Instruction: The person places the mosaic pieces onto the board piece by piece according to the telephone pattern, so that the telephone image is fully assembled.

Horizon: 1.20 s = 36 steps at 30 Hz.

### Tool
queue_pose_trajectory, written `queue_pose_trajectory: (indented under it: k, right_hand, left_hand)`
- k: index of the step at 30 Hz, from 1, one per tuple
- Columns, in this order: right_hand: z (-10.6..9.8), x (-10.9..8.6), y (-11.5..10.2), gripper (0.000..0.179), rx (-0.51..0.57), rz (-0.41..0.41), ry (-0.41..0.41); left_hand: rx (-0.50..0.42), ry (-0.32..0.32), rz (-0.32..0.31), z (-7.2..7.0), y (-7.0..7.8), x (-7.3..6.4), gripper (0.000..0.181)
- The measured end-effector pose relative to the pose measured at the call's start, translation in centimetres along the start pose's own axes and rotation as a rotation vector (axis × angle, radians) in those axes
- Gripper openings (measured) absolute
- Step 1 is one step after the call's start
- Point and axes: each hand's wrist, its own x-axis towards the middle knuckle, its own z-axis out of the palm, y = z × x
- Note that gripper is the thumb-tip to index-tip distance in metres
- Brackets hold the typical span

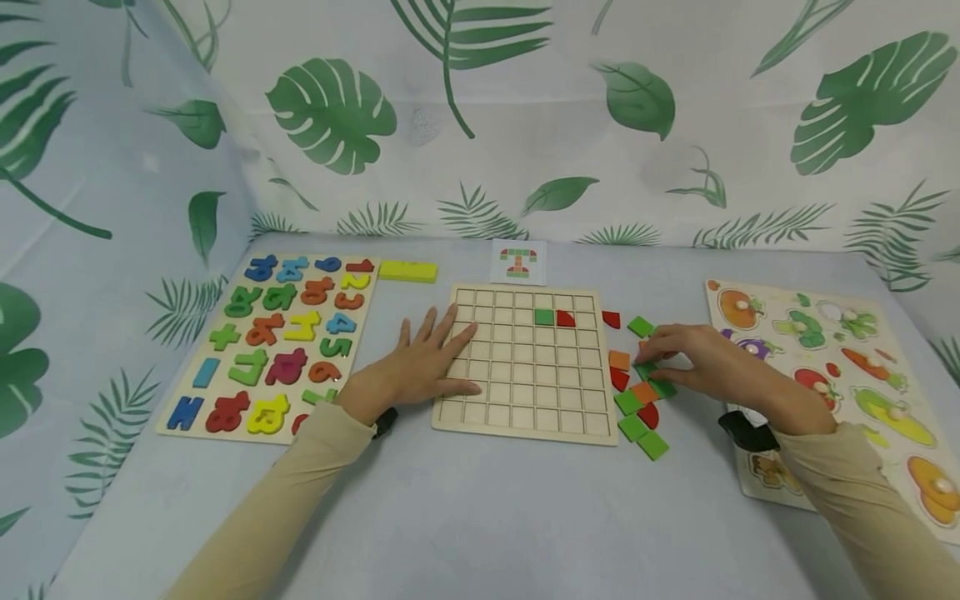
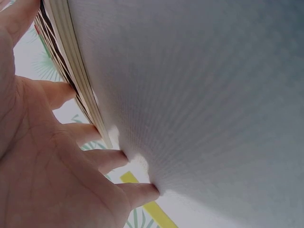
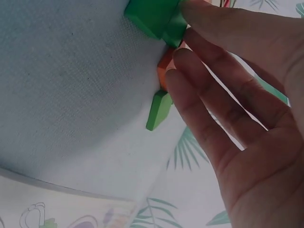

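My left hand (image 1: pixel 423 362) lies with fingers spread over the left edge of a wooden grid board (image 1: pixel 495 417). In the left wrist view some of its fingertips (image 2: pixel 142 192) reach past the board to the cloth. A green square tile (image 1: pixel 543 317) and a red quarter-round tile (image 1: pixel 566 318) sit side by side in the board's upper right cells. To the right of the board, my right hand (image 1: pixel 697 358) pinches a green square tile (image 3: pixel 175 26) between thumb and index finger. Its other fingers hover beside an orange tile (image 3: pixel 164 66) and a lighter green tile (image 3: pixel 159 109).
Loose green tiles (image 1: pixel 652 444), red quarter-rounds (image 1: pixel 649 415) and orange squares (image 1: pixel 619 360) lie right of the board. Behind it is a pattern card (image 1: pixel 518 262); a yellow block (image 1: pixel 408 272) lies nearby. A number puzzle (image 1: pixel 255 400) flanks the left, a vegetable puzzle (image 1: pixel 825 333) the right.
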Motion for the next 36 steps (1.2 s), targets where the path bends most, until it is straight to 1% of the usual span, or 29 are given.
queue_pose_trajectory:
  k: [4, 10, 17, 22, 26, 31, 34, 36]
  right_hand:
    - [0.0, 0.1, 0.1, 0.028, 0.008, -0.004, -0.007]
    - [-0.4, 0.4, 0.3, 0.031, 0.016, -0.005, -0.051]
    - [-0.7, 1.1, 0.2, 0.03, 0.041, -0.004, -0.102]
    - [-0.9, 1.5, 0.2, 0.03, 0.049, -0.006, -0.124]
    - [-0.9, 1.8, 0.4, 0.028, 0.032, -0.004, -0.13]
    - [-0.8, 2.1, 0.2, 0.027, -0.027, 0.01, -0.115]
    - [-0.7, 2.0, 0.1, 0.027, -0.029, 0.015, -0.102]
    - [-0.7, 2.0, 0.1, 0.027, -0.01, 0.02, -0.102]
  left_hand:
    - [0.006, -0.003, -0.006, 0.2, -0.1, 0.1, 0.094]
    - [0.011, -0.001, -0.007, 0.2, 0.0, 0.1, 0.095]
    - [0.011, -0.003, -0.015, 0.2, 0.0, 0.2, 0.095]
    - [0.004, -0.005, -0.014, 0.1, 0.1, 0.1, 0.094]
    - [0.004, -0.008, -0.011, 0.0, 0.0, 0.1, 0.095]
    - [0.001, -0.005, -0.008, -0.1, 0.0, 0.0, 0.095]
    - [0.001, -0.004, -0.007, -0.1, 0.1, 0.0, 0.095]
    - [0.002, -0.005, -0.005, -0.1, 0.1, 0.0, 0.095]
